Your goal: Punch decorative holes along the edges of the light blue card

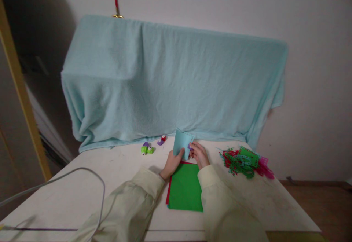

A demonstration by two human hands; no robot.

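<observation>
Left hand (pixel 172 164): is gripping light-blue paper (pixel 181 142)
Right hand (pixel 200 154): is pinching a small purple piece (pixel 189 146) at the paper's side
Green sheet (pixel 185 190): is lying on the counter (pixel 118 161)

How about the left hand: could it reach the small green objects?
Probably yes: nothing visible stands between the left hand and the small green objects, though it holds the light-blue paper.

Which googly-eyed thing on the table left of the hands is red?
The rightmost googly-eyed piece in that group, beside a purple one; the others there are green or purple.
</observation>
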